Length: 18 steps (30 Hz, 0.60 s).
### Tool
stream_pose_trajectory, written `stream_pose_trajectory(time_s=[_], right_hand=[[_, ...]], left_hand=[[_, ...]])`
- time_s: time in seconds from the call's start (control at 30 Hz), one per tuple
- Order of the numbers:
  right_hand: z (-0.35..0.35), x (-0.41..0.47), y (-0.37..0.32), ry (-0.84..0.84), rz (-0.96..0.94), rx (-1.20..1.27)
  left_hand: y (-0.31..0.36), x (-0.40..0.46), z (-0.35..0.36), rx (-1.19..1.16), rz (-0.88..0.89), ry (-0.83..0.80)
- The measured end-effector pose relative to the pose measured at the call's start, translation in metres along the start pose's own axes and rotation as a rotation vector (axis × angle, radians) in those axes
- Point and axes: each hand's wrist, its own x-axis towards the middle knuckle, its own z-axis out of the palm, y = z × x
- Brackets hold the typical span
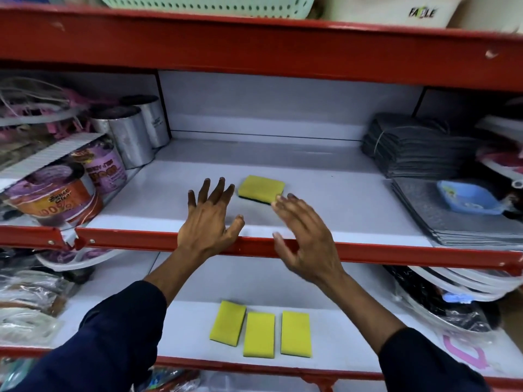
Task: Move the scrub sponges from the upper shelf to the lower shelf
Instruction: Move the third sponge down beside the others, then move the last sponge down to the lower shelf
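One yellow scrub sponge [261, 189] with a dark green underside lies on the white upper shelf [339, 205]. My left hand [210, 216] hovers just left of it, fingers spread, holding nothing. My right hand [304, 236] is at the sponge's near right corner, fingers apart, fingertips close to it, empty. On the lower shelf [186, 329] three yellow sponges lie side by side: a left sponge [227, 323], a middle sponge [259, 334] and a right sponge [296, 333].
Silver tape rolls [133, 134] and packaged goods [53, 193] crowd the upper shelf's left. Stacked grey mats [416, 148] and a blue tray [468, 197] sit at its right. A red shelf edge [396, 251] runs between the levels. Bagged goods flank the lower shelf.
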Motion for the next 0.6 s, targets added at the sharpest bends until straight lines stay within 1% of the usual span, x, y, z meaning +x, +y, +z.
stream_pose_trajectory(time_s=[0.1,0.17,0.2,0.3,0.37,0.5,0.6], right_hand=[[0.012,0.035,0.01,-0.1,0.264,-0.02],[0.025,0.055,0.021,-0.199,0.331,-0.031],[0.03,0.064,0.027,-0.274,0.348,-0.036],[0.046,0.09,0.042,-0.534,0.356,-0.092],[0.056,0.101,0.049,-0.631,0.309,-0.15],[0.069,0.112,0.056,-0.722,0.275,-0.182],[0.066,0.11,0.058,-0.683,0.281,-0.177]], left_hand=[[0.0,0.0,0.0,-0.007,-0.004,-0.009],[0.0,0.0,-0.002,0.002,-0.005,-0.017],[0.001,0.0,-0.001,0.005,-0.005,-0.022],[0.001,0.001,-0.002,0.007,-0.004,-0.017],[0.001,0.002,-0.003,0.027,0.006,-0.024],[-0.001,0.003,-0.004,0.082,0.02,-0.017],[-0.002,0.003,-0.003,0.089,0.02,-0.023]])
